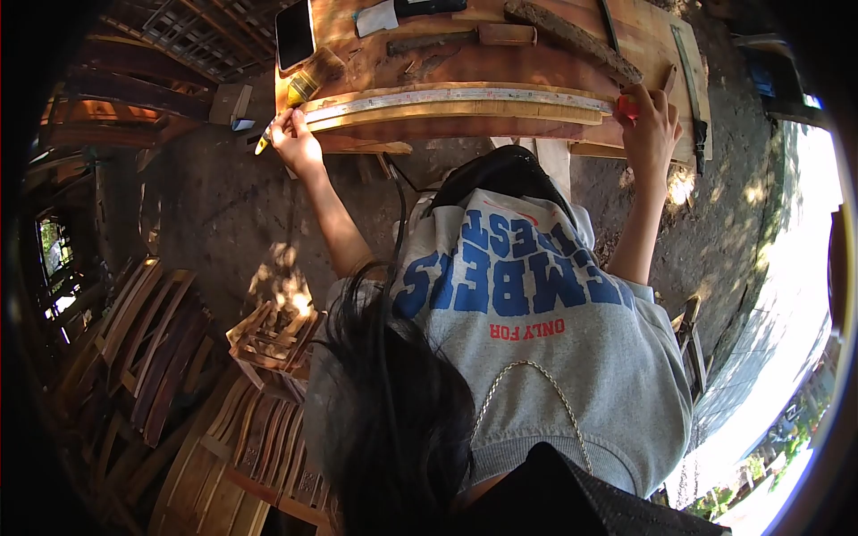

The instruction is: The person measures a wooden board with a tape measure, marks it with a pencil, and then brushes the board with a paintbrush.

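Observation:
A measuring tape (pixel 447 95) is stretched along a long, narrow wooden strip (pixel 500 110) at the table's near edge. At its left end, my left hand (pixel 295 143) is closed, fingers pinched on the tape's end. A slim yellow pen-like thing (pixel 263 143) sticks out from the same hand. My right hand (pixel 645 121) is closed around the red case (pixel 628 107) at the tape's other end, its fingers partly covering it. Beyond my right hand, a rough, narrow wooden piece (pixel 572 40) lies slanted.
On the wooden table (pixel 357 80) lie a phone (pixel 294 36), a yellow-and-black thing (pixel 304 87), a hammer-like tool (pixel 465 37), and a long clamp-like bar (pixel 688 80) at the right. Slatted wooden pieces (pixel 147 339) and a small wooden stool (pixel 273 339) stand at lower left.

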### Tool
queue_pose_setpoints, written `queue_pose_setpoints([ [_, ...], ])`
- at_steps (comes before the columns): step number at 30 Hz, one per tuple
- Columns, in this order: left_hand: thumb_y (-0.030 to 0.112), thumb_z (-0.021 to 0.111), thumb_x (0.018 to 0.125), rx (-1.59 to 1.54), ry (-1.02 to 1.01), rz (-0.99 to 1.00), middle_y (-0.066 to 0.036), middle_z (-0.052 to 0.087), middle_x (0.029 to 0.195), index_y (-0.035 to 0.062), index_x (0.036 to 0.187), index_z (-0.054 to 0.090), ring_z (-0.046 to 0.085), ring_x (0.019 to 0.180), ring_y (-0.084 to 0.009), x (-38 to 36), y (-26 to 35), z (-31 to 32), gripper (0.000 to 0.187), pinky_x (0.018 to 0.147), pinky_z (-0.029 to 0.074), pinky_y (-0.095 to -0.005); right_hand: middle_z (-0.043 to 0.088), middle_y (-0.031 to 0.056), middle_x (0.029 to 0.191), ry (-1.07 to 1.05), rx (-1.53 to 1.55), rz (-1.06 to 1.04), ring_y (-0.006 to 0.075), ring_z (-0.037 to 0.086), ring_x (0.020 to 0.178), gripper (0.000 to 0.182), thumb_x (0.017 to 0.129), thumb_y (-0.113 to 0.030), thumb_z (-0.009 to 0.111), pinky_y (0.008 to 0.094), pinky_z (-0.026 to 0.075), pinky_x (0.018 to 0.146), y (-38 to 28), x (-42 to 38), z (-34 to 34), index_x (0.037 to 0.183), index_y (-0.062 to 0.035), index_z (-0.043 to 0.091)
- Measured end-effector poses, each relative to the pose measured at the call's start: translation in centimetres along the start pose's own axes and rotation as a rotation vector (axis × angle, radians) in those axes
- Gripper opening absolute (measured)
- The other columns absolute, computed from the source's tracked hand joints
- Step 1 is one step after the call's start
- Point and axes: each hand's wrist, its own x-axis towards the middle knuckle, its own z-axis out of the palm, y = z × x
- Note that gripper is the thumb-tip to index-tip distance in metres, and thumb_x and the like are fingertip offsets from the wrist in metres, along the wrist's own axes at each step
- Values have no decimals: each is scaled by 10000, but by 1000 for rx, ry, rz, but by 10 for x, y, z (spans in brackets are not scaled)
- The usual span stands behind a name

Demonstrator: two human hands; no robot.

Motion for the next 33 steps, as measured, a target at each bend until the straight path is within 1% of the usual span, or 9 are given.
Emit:
queue_pose_setpoints([
  [6,97,651,904,-5,2,-14,-88,652,936,-26,1045,608,622,833,-146,0,2,0,193,766,509,-267,587,31,1048,-4,-12,-2,300,536,1083,265,783,-216,722,483,387,907,0,0,-2,1027,-235,621],
  [12,99,653,902,54,-14,-49,-94,649,929,-26,1043,607,618,831,-151,3,1,-3,194,763,507,-273,586,29,1042,-12,3,3,304,534,1087,286,775,-210,729,487,385,912,-2,-1,-1,1037,-237,619],
  [14,98,652,903,17,-14,-29,-96,647,928,-28,1043,607,615,832,-155,4,-3,-3,194,771,504,-277,587,28,1046,-18,1,3,303,533,1088,287,775,-212,729,488,384,914,-3,-1,-2,1039,-238,619],
  [17,94,650,903,42,-11,3,-100,647,933,-29,1042,606,613,834,-156,2,0,-2,190,776,501,-278,588,27,1053,-24,-12,8,302,532,1090,286,776,-220,730,487,385,914,-2,-1,-2,1040,-238,621],
  [22,89,654,902,13,-22,2,-87,626,957,-25,1041,606,609,836,-154,6,-9,-4,186,776,502,-281,593,24,1054,-9,-18,8,299,533,1087,271,779,-234,731,484,387,906,1,-1,1,1029,-240,627],
  [25,81,651,902,29,-20,-15,-89,626,962,-25,1041,606,609,839,-155,6,-7,-3,180,778,502,-279,575,25,1080,-14,-3,2,307,532,1082,285,794,-214,716,489,393,911,1,-1,1,1058,-238,615],
  [28,74,649,901,49,-19,17,-91,626,967,-26,1041,606,609,840,-156,6,-10,-4,177,780,504,-281,577,27,1076,-10,9,7,307,534,1074,284,789,-214,720,484,393,906,0,-1,1,1054,-235,619],
  [30,73,648,901,35,-21,15,-91,625,967,-27,1041,605,608,841,-156,6,-9,-3,177,782,504,-283,598,11,1039,-3,17,13,293,530,1091,268,768,-215,735,477,385,907,0,-1,0,1015,-238,634],
  [33,73,648,901,24,-28,13,-91,625,974,-31,1042,604,607,851,-155,6,-8,-4,181,790,504,-283,597,12,1041,-1,38,20,291,527,1094,277,763,-198,734,473,383,912,0,-1,1,1019,-234,633],
])
